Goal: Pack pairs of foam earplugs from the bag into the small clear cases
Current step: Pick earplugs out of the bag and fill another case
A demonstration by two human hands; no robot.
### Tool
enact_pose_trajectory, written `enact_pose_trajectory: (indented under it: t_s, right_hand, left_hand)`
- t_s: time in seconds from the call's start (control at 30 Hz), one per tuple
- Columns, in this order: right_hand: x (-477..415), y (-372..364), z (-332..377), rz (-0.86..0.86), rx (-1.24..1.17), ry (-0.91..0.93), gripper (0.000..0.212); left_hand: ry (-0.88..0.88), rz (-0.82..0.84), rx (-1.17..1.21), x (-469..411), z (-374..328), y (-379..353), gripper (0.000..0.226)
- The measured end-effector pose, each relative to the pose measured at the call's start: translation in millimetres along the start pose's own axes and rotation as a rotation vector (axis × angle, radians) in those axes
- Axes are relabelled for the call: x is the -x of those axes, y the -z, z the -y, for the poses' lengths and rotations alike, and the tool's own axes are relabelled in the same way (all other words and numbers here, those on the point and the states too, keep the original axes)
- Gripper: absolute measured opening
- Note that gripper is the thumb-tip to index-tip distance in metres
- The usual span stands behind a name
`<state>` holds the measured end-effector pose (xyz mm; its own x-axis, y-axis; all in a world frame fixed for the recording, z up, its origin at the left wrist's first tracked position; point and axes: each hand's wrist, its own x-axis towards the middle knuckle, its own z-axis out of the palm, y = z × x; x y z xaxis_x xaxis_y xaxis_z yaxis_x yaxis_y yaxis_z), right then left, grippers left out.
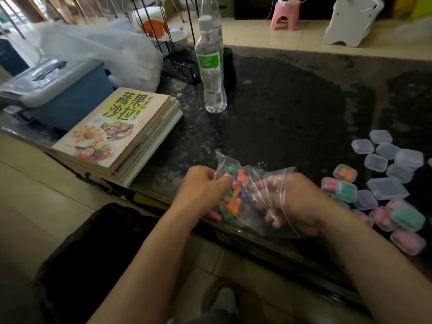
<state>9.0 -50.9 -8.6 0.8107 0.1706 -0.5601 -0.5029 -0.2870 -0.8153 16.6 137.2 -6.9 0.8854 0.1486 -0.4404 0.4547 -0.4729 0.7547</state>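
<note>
— What are the hands doing?

— The left hand (pixel 203 188) is curled, its fingers pinching the edge of the clear plastic bag (pixel 247 197) from outside. The right hand (pixel 284 202) is inside the bag, fingers bent and seen through the film; whether it grips anything there I cannot tell.

— And where is the bag?

— At the near edge of the dark speckled surface (pixel 292 108), between the two hands. It is thin, glossy and creased, and the foam earplugs (pixel 233 195) are bunched against its left side: small flared plugs in orange, green, pink and blue.

— The cases?

— To the right. The filled cases (pixel 378 211) sit just beside the right wrist, small rounded squares of frosted plastic showing pink, teal, purple and orange inside, some lying on others. The empty cases (pixel 388 157) cluster farther back, pale and translucent.

— Anything else?

— A stack of books (pixel 117 134) with a glossy cover at the left edge, and an upright clear water bottle (pixel 211 73) with a green label behind the bag, well apart from it.
</note>
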Motion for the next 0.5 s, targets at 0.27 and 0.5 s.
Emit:
enact_pose_trajectory:
  t_s: [0.27, 0.5]
  right_hand:
    - [6.6, 1.0, 3.4, -0.038, 0.019, 0.038, 0.006]
    - [5.3, -5.4, -2.4, -0.078, 0.192, 0.066, 0.015]
  left_hand:
    - [0.054, 0.066, 0.148, 7.3, -6.9, 0.5, 0.020]
    - [0.042, 0.045, 0.137, 11.7, -10.1, -7.8, 0.019]
